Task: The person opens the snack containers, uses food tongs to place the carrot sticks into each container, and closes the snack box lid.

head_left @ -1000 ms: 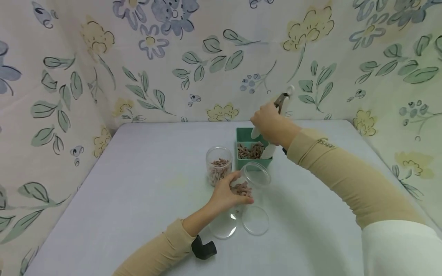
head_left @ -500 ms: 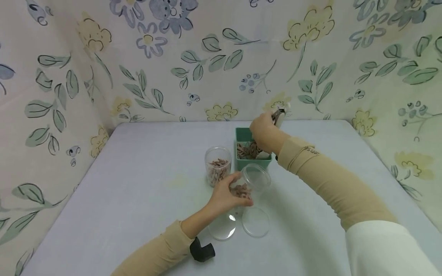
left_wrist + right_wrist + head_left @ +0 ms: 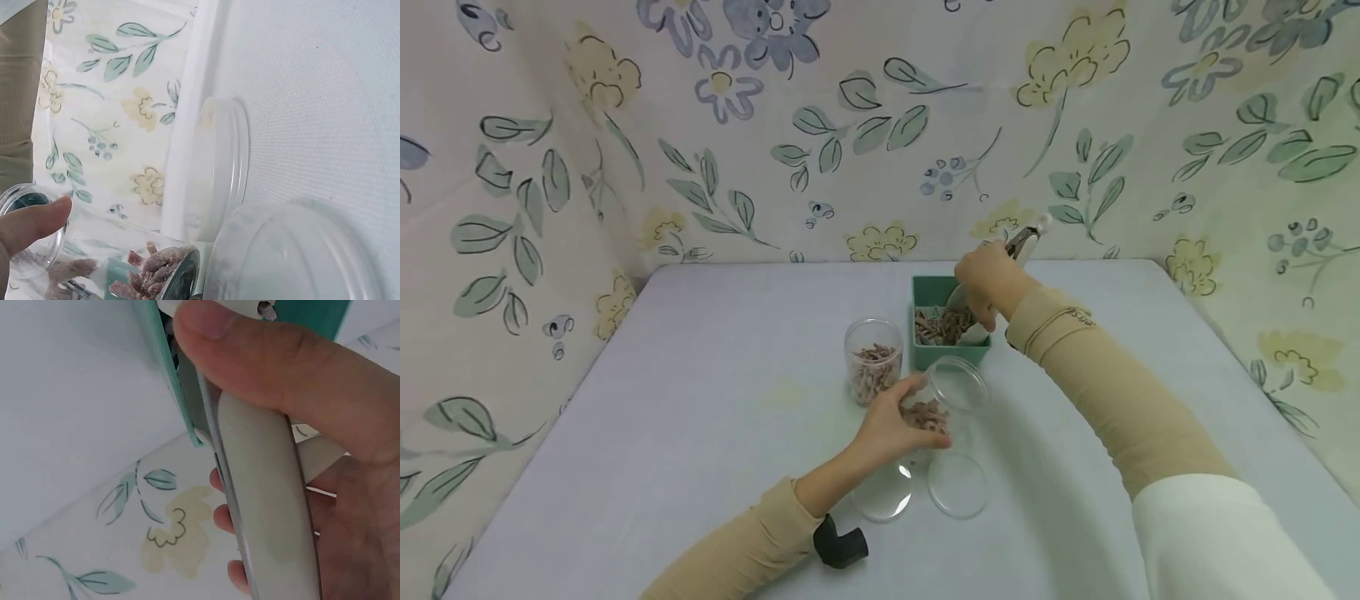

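Observation:
My left hand point(image 3: 891, 429) grips a clear jar point(image 3: 951, 400) that is tilted and holds some brownish-pink pieces point(image 3: 159, 272); the thumb point(image 3: 31, 222) lies against its rim. My right hand point(image 3: 992, 279) grips white tongs point(image 3: 1000, 283) whose tips reach down into a green tub point(image 3: 928, 292) of the same pieces. In the right wrist view the thumb presses the tongs' cream handle point(image 3: 269, 512) beside the tub's wall point(image 3: 159, 369). A second clear jar point(image 3: 872, 358), filled with pieces, stands left of the tub.
Two clear lids point(image 3: 957, 486) point(image 3: 883, 496) lie flat on the white table point(image 3: 700, 417) in front of the tilted jar. A black object point(image 3: 840, 543) sits by my left sleeve. Flowered fabric walls point(image 3: 850, 125) close in the table at the back and both sides.
My right hand dropped from above the tub and brought the tongs' tips down into the pieces, then shifted a little right. The left hand and tilted jar stayed put.

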Demonstrator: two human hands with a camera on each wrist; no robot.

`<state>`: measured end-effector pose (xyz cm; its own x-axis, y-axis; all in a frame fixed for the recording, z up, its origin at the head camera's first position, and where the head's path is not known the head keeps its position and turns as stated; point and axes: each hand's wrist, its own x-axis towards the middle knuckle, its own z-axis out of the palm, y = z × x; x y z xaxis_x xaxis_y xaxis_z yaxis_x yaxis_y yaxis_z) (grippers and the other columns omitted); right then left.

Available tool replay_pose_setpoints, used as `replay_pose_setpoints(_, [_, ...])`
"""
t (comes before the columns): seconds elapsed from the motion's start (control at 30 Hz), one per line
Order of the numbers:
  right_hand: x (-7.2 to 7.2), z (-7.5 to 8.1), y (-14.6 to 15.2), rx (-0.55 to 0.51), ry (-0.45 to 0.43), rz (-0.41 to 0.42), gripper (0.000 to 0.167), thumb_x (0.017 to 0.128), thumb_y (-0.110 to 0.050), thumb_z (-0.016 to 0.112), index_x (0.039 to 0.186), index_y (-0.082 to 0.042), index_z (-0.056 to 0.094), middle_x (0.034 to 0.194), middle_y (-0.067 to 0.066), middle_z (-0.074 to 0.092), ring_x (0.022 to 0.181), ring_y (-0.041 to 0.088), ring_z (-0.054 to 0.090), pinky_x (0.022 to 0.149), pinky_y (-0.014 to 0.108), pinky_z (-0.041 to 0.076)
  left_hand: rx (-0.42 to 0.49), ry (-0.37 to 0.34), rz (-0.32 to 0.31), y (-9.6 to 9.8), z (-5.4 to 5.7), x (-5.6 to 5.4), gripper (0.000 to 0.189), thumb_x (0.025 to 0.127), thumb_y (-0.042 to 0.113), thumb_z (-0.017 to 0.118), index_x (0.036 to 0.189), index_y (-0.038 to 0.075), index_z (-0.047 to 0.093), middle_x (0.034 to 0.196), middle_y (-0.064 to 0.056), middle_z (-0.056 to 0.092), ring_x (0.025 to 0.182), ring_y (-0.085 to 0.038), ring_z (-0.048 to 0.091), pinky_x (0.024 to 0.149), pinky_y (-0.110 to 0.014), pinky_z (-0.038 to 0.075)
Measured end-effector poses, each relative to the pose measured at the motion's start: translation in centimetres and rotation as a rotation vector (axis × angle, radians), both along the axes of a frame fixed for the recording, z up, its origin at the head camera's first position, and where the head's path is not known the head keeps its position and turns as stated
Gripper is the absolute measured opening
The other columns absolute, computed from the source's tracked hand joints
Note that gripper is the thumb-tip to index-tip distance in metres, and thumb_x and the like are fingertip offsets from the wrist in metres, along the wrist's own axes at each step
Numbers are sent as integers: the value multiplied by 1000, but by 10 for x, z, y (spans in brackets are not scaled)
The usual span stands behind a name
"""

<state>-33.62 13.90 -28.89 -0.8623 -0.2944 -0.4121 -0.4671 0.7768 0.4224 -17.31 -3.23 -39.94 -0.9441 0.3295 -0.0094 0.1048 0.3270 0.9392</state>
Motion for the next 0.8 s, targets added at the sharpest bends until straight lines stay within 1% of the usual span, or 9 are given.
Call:
replay_pose_setpoints(0.03, [-1,0,3,-28,-12,2,71,59,-33,93,116,-3,64,114,13,64,102,37,61,99,63,40,2,-3,3,0,0,0,83,68,12,88,140,0,47,139,-19,52,131,-35,44,108,-50,36])
replay_pose_setpoints(0.1, [-2,-1,8,-83,-34,-6,66,61,-31,92,113,-3,65,109,12,65,96,33,62,93,57,46,7,-7,6,-1,0,0,83,69,12,88,140,0,47,140,-19,51,131,-35,44,108,-50,35])
replay_pose_setpoints(0.17, [-1,-2,12,-136,-54,-12,64,63,-29,91,114,-2,64,110,12,64,95,32,62,89,53,50,14,-9,8,-2,0,0,84,68,12,88,140,0,47,140,-18,51,131,-35,43,108,-50,35])
replay_pose_setpoints(0.2, [0,-4,15,-161,-58,-13,63,65,-28,90,115,-2,63,110,12,65,96,32,61,87,50,51,16,-7,9,-2,0,1,84,68,12,88,140,0,47,139,-18,51,131,-35,44,108,-50,35])
replay_pose_setpoints(0.23, [1,-6,18,-178,-64,-15,65,66,-29,89,119,-1,62,113,13,64,98,33,61,86,49,52,19,-4,10,-2,0,1,83,68,12,88,140,0,48,139,-18,52,131,-34,44,108,-50,35])
replay_pose_setpoints(0.33, [4,-11,26,-234,-72,-14,68,70,-29,86,124,0,58,116,15,64,104,34,60,86,49,52,26,2,12,-2,0,1,82,67,11,88,139,0,49,137,-18,53,130,-34,45,108,-50,35])
replay_pose_setpoints(0.43, [7,-16,34,-278,-60,7,66,71,-31,85,124,0,59,112,14,66,98,32,62,80,47,54,26,12,13,-2,-1,2,81,67,10,88,138,0,50,136,-18,54,129,-34,46,108,-50,35])
replay_pose_setpoints(0.63, [9,-20,42,-320,-19,76,54,72,-36,82,110,-2,65,99,10,67,86,27,63,73,44,54,28,14,12,-3,0,3,81,67,10,88,138,-1,50,136,-18,54,130,-34,46,108,-50,35])
replay_pose_setpoints(0.8, [11,-25,44,-347,10,109,44,73,-36,80,101,-5,66,91,7,67,77,24,61,66,42,54,5,18,12,-2,-1,4,82,67,10,89,138,-1,50,136,-19,54,129,-35,46,108,-50,36])
